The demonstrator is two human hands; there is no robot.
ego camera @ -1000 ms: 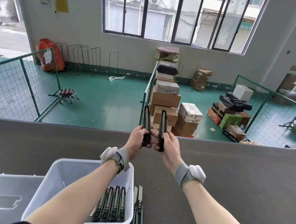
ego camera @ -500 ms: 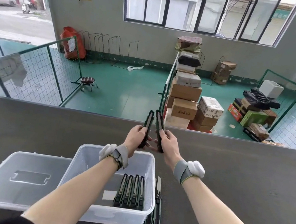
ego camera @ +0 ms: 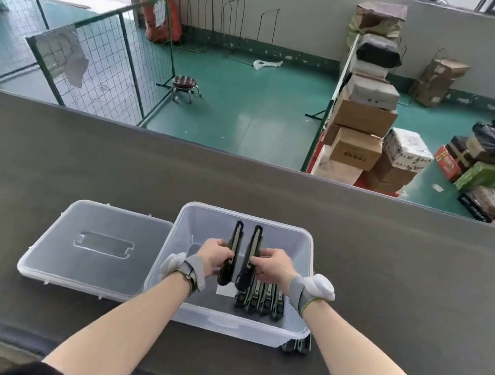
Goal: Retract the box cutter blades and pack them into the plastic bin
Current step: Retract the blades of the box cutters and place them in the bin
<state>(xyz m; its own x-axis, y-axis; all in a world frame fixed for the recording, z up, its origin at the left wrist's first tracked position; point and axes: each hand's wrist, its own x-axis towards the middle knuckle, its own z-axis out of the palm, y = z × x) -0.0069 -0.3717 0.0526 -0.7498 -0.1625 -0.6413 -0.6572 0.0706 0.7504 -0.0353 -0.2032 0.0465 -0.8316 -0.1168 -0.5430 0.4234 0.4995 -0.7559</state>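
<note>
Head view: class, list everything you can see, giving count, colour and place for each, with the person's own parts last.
Bin: one, clear, on the table.
Lid: one, clear, left of the bin.
Held cutters: two, dark, over the bin, one per hand.
Packed cutters: about four, dark, side by side in the bin.
Loose cutters: count unclear, dark, at the bin's near right corner.
Table: one, grey.
Stool: one, on the green floor.
Boxes: many, mostly brown, stacked beyond the table.
Left hand: gripping a cutter.
Right hand: gripping a cutter.
</note>
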